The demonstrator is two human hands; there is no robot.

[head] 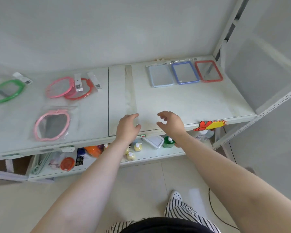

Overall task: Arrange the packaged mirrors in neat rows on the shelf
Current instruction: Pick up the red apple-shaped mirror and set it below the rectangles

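Here, both hands (left (127,127), right (170,123)) loosely curled, empty, above shelf (183,101) front

The shelf (183,101) top looks like smooth, faintly glossy pale board on a painted metal frame (274,105). The 3 rectangular mirrors (185,73) and 4 oval mirrors (52,126) have coloured plastic rims inside clear, shiny plastic bags.

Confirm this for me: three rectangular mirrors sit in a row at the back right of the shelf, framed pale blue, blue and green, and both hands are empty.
Not quite. In the head view the third rectangular mirror has a red frame, not green. The pale blue mirror and blue mirror are as you say, and the left hand and right hand hold nothing.
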